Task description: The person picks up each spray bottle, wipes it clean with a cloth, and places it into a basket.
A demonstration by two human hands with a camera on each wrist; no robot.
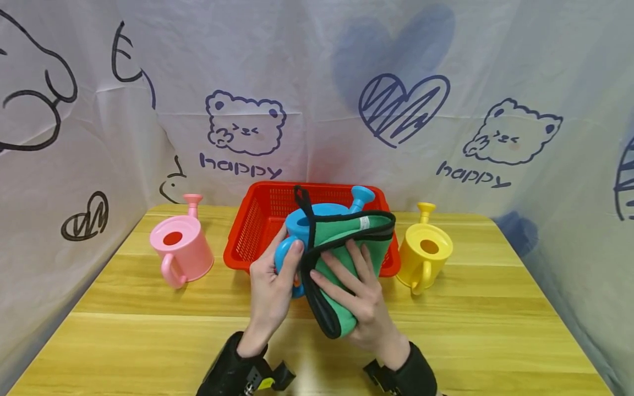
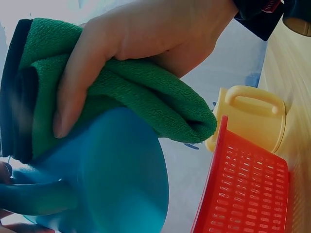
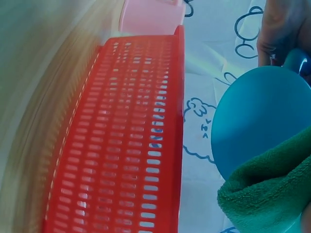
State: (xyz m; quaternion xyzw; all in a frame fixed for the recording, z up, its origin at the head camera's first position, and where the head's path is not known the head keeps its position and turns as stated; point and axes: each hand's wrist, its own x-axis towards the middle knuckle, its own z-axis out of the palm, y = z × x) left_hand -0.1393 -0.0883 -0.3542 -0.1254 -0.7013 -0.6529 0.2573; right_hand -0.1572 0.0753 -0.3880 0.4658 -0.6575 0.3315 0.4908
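A blue toy watering can (image 1: 298,221) is held up in front of the red basket, its spout pointing away to the upper right. My left hand (image 1: 271,280) grips its handle (image 1: 282,254), thumb on top. With my right hand (image 1: 364,300) I hold a folded green towel (image 1: 342,258) with black edging against the can's right side. In the left wrist view the towel (image 2: 146,92) lies along the blue can (image 2: 124,170), with the right thumb over it. The right wrist view shows the can's round bottom (image 3: 262,116) beside the towel's folded edge (image 3: 262,189).
Behind the hands, a red perforated basket (image 1: 242,236) stands on the wooden table (image 1: 148,341). To its left is a pink watering can (image 1: 190,247); to its right, touching or very near, a yellow one (image 1: 426,253). A white drawn-on cloth (image 1: 317,66) encloses the table's back and sides.
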